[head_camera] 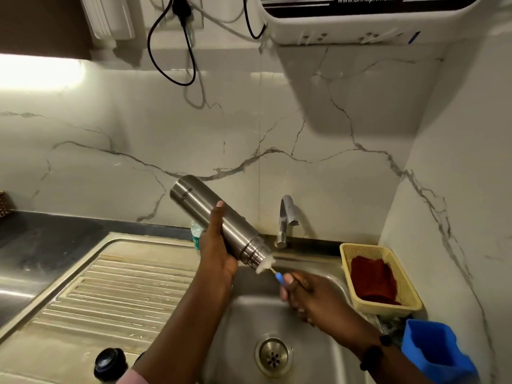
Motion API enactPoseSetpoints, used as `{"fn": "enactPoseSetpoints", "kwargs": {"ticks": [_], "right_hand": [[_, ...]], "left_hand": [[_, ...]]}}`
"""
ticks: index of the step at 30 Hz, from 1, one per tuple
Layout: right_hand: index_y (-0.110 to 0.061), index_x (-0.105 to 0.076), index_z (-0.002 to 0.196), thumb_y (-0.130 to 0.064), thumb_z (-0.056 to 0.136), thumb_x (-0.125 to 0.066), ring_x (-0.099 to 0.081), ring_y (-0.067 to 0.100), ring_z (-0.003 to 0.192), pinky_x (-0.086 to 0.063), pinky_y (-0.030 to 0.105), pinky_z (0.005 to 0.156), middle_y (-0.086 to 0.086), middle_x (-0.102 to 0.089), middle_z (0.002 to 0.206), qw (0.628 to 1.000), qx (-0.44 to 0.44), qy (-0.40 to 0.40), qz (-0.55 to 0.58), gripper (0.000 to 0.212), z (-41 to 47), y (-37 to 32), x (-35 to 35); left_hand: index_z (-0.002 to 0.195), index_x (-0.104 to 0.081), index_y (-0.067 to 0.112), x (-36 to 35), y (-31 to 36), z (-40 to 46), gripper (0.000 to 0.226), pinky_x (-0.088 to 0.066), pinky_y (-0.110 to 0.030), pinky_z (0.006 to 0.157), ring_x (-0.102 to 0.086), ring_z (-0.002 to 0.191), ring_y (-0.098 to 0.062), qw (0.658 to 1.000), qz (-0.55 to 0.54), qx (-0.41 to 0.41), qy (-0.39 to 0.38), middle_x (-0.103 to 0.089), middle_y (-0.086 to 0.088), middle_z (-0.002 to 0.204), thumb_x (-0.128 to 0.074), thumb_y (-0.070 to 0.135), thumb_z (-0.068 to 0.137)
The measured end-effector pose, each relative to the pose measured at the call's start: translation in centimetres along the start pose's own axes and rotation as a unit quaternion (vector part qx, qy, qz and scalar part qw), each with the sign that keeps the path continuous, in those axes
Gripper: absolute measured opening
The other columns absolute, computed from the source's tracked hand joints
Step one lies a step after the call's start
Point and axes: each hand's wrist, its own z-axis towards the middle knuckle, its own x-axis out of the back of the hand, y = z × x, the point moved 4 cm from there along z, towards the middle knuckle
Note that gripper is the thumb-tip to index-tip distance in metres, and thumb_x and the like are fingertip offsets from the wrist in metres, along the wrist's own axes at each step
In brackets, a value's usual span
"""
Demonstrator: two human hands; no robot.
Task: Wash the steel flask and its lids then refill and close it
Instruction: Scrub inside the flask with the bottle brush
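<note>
From your head camera: your left hand wraps its fingers round the steel flask, tilted mouth-down above the sink. Your right hand grips the blue handle of a bottle brush, whose white bristles sit at the flask's mouth. A black lid stands on the drainboard (well apart from the flask). The tap stands behind.

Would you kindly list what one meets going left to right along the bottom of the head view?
Black lid on the ribbed drainboard → sink drain → blue container.
</note>
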Motion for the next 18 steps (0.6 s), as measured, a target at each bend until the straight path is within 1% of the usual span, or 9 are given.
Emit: {"fn": "enactPoseSetpoints", "kwargs": {"ticks": [2,4,7,9,10,11,14,15,18], "right_hand": [[-0.017,-0.060,0.085,-0.047,0.095,-0.048,-0.046,0.009,0.053,-0.039,0.027,0.052,-0.003,-0.051,0.063,1.000,0.008,-0.001,-0.008,0.034,-0.3,0.3,0.4],[-0.030,-0.057,0.098,-0.049,0.091,-0.059,-0.057,0.005,0.071,-0.046,0.027,0.063,-0.011,-0.062,0.086,0.972,0.088,0.060,-0.208,0.020,-0.2,0.0,1.1],[-0.025,-0.066,0.106,-0.030,0.072,-0.083,-0.063,0.016,0.082,-0.051,0.027,0.062,-0.003,-0.063,0.105,0.848,0.165,0.186,-0.467,0.039,0.1,-1.0,1.6],[-0.013,-0.070,0.103,-0.017,0.071,-0.076,-0.064,0.025,0.078,-0.052,0.035,0.059,0.007,-0.067,0.095,0.768,0.238,0.252,-0.538,0.033,-0.3,-1.6,1.4],[-0.012,-0.072,0.101,-0.016,0.078,-0.065,-0.064,0.025,0.077,-0.052,0.036,0.060,0.007,-0.068,0.092,0.759,0.253,0.263,-0.538,0.024,-0.5,-1.9,1.4],[-0.015,-0.073,0.100,-0.017,0.085,-0.054,-0.065,0.021,0.076,-0.052,0.035,0.063,0.003,-0.070,0.089,0.782,0.235,0.267,-0.512,0.024,-0.6,-2.4,1.5],[-0.031,-0.072,0.092,-0.030,0.101,-0.047,-0.060,-0.001,0.071,-0.051,0.030,0.072,-0.013,-0.069,0.079,0.976,0.046,0.091,-0.194,0.027,0.1,-1.9,1.7],[-0.033,-0.070,0.090,-0.035,0.099,-0.051,-0.059,-0.003,0.067,-0.049,0.029,0.069,-0.015,-0.067,0.074,0.994,0.022,0.028,-0.101,0.021,0.1,-1.5,1.6],[-0.040,-0.062,0.099,-0.038,0.091,-0.065,-0.059,0.000,0.081,-0.044,0.016,0.070,-0.019,-0.064,0.089,0.980,0.101,0.043,-0.168,0.009,-0.2,-1.2,2.1]], "left_hand": [[0.121,-0.055,0.010,0.3,1.0,0.3,0.051,-0.057,-0.051,0.090,-0.070,0.090,-0.028,1.000,-0.013,-0.018,-0.007,-0.069,-0.012,0.096,-0.075,0.035,0.082],[0.127,-0.052,0.011,0.7,1.2,0.6,0.057,-0.057,-0.052,0.090,-0.070,0.091,-0.027,0.999,-0.026,-0.025,0.005,-0.068,-0.011,0.099,-0.075,0.036,0.081],[0.132,-0.049,0.009,1.2,0.6,0.6,0.060,-0.053,-0.056,0.096,-0.067,0.105,-0.033,0.997,-0.062,-0.018,0.036,-0.065,-0.015,0.111,-0.075,0.034,0.084],[0.127,-0.053,0.011,1.3,0.2,0.4,0.052,-0.057,-0.053,0.088,-0.068,0.102,-0.032,0.996,-0.086,-0.005,0.037,-0.066,-0.015,0.113,-0.074,0.034,0.085],[0.120,-0.056,0.013,1.3,0.1,0.3,0.043,-0.058,-0.049,0.081,-0.069,0.097,-0.030,0.995,-0.098,0.000,0.032,-0.068,-0.014,0.109,-0.072,0.035,0.087],[0.112,-0.059,0.015,1.3,0.2,0.2,0.034,-0.058,-0.046,0.074,-0.069,0.090,-0.028,0.994,-0.108,0.001,0.027,-0.068,-0.012,0.103,-0.071,0.035,0.088],[0.109,-0.060,0.016,1.7,0.6,0.4,0.032,-0.057,-0.045,0.073,-0.070,0.084,-0.024,0.994,-0.107,-0.015,0.011,-0.069,-0.008,0.092,-0.069,0.038,0.088],[0.112,-0.060,0.016,1.9,0.8,0.3,0.035,-0.057,-0.045,0.077,-0.070,0.084,-0.023,0.994,-0.104,-0.023,0.005,-0.070,-0.007,0.091,-0.069,0.039,0.087],[0.117,-0.058,0.014,1.8,1.1,0.3,0.039,-0.056,-0.046,0.087,-0.070,0.087,-0.023,0.993,-0.110,-0.031,-0.014,-0.070,-0.006,0.090,-0.067,0.039,0.088]]}}
